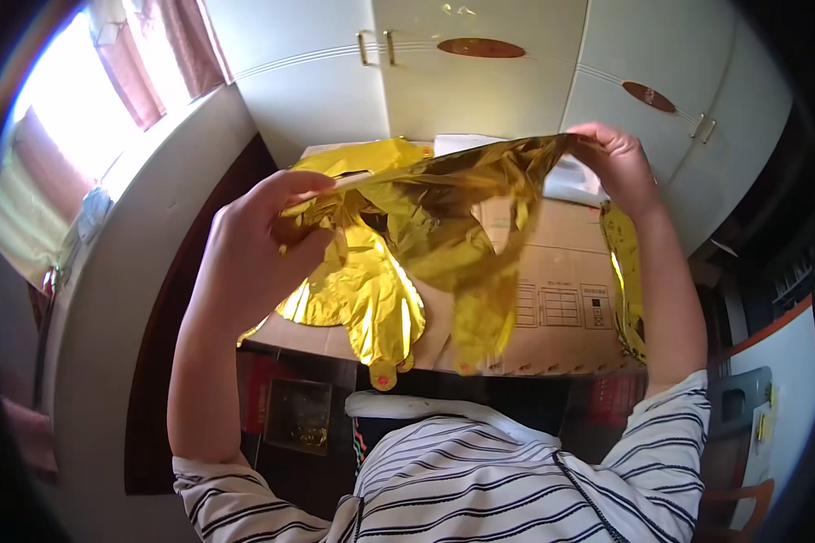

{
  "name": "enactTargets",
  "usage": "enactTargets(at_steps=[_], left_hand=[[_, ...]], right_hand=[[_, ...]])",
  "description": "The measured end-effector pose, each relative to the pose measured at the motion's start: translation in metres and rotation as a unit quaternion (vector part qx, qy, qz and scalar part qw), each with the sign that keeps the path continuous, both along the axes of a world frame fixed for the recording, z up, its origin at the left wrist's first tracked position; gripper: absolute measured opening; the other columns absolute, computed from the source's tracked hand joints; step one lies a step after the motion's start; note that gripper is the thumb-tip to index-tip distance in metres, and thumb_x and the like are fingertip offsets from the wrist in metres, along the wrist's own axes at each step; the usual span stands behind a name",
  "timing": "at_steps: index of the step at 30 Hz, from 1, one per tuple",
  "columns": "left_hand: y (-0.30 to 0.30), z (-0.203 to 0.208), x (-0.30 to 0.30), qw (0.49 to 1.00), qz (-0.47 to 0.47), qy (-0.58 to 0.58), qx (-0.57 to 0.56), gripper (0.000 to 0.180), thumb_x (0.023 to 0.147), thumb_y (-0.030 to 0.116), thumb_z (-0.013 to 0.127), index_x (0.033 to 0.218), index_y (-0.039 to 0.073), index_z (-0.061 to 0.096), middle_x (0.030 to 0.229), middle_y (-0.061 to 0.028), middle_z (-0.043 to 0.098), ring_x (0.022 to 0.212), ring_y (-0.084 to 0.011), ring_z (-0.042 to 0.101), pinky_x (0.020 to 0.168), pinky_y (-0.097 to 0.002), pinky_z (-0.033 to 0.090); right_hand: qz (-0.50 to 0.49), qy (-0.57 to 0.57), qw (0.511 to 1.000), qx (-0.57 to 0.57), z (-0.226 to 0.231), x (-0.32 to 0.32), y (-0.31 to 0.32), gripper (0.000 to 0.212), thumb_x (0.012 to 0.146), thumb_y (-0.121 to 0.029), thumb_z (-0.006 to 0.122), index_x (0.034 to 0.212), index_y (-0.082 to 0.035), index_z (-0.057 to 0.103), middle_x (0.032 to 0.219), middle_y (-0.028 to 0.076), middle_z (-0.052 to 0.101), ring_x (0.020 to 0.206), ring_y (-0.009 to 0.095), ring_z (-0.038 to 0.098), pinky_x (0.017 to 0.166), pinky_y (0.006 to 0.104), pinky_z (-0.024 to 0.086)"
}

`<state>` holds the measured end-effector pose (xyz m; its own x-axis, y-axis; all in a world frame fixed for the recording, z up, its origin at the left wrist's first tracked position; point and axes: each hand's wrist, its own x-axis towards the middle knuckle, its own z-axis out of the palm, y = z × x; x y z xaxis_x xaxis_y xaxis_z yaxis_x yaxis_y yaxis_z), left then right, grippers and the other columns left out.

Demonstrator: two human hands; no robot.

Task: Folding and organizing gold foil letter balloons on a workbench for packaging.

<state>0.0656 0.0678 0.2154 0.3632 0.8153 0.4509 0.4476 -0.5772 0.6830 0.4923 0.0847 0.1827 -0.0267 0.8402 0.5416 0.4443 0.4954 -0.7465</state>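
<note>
A crumpled, flat gold foil balloon [444, 222] is stretched in the air between my two hands. My left hand [267, 240] pinches its left end, thumb and fingers closed on the foil. Higher up and farther off, my right hand [618, 165] grips the right end by its upper corner. The middle of the foil sags and looks partly see-through. Beneath my left hand, another gold foil balloon [380, 303] lies over the near edge of the cardboard [557, 258], with a small round tab hanging down. More gold foil [385, 156] lies at the far left of the cardboard.
At the cardboard's right edge lies a strip of gold foil [623, 271] beside my right forearm. White cabinets [480, 90] stand behind. Below the near edge is an open box [297, 414] with gold bits inside. A grey-green plastic chair [743, 398] stands at right.
</note>
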Motion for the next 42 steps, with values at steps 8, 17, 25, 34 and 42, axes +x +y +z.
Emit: enactTargets(at_steps=[8, 17, 25, 34, 42], left_hand=[[-0.086, -0.039, 0.098, 0.836, -0.131, 0.139, 0.515, 0.030, 0.078, 0.013, 0.067, 0.105, 0.001, 0.070, 0.081, -0.0030, 0.062, 0.065, -0.0134, 0.057, 0.060, -0.0276, 0.037], [-0.083, -0.171, 0.185, 0.870, -0.434, 0.051, 0.229, 0.044, 0.080, 0.023, 0.077, 0.118, 0.002, 0.067, 0.111, -0.0091, 0.071, 0.084, -0.0196, 0.071, 0.074, -0.0338, 0.055], [0.076, -0.212, 0.135, 0.951, -0.024, 0.241, 0.191, 0.086, 0.071, 0.015, 0.082, 0.148, 0.014, 0.044, 0.142, -0.0165, 0.049, 0.131, -0.0388, 0.047, 0.110, -0.0509, 0.038], [0.099, -0.257, 0.139, 0.940, -0.144, 0.258, 0.170, 0.030, 0.079, 0.008, 0.069, 0.108, 0.010, 0.070, 0.102, -0.0122, 0.065, 0.100, -0.0322, 0.064, 0.091, -0.0430, 0.049], [0.144, -0.241, 0.139, 0.993, -0.052, 0.099, 0.023, 0.049, 0.080, 0.016, 0.077, 0.126, 0.006, 0.063, 0.133, -0.0177, 0.059, 0.121, -0.0377, 0.058, 0.104, -0.0464, 0.047]], right_hand=[[-0.040, 0.149, 0.988, 0.002, -0.081, 0.081, -0.001, 0.018, 0.095, -0.002, 0.064, 0.107, -0.006, 0.077, 0.138, 0.012, 0.062, 0.107, 0.014, 0.067, 0.093, 0.0300, 0.055], [-0.126, 0.094, 0.949, -0.272, -0.184, 0.162, -0.002, 0.028, 0.088, 0.009, 0.054, 0.099, 0.000, 0.078, 0.102, 0.011, 0.077, 0.090, 0.016, 0.071, 0.084, 0.0296, 0.057], [-0.110, -0.047, 0.936, -0.332, -0.203, 0.196, 0.020, 0.041, 0.081, 0.017, 0.050, 0.108, 0.000, 0.076, 0.108, 0.012, 0.076, 0.102, 0.020, 0.069, 0.099, 0.0297, 0.051], [-0.114, 0.345, 0.858, -0.364, -0.198, 0.184, 0.031, 0.054, 0.095, -0.014, 0.067, 0.143, 0.002, 0.049, 0.123, 0.015, 0.065, 0.110, 0.023, 0.066, 0.090, 0.0367, 0.056], [-0.211, 0.004, 0.967, -0.142, -0.206, 0.148, 0.032, 0.059, 0.086, 0.005, 0.067, 0.143, 0.000, 0.052, 0.135, 0.013, 0.062, 0.112, 0.016, 0.063, 0.094, 0.0281, 0.050]])
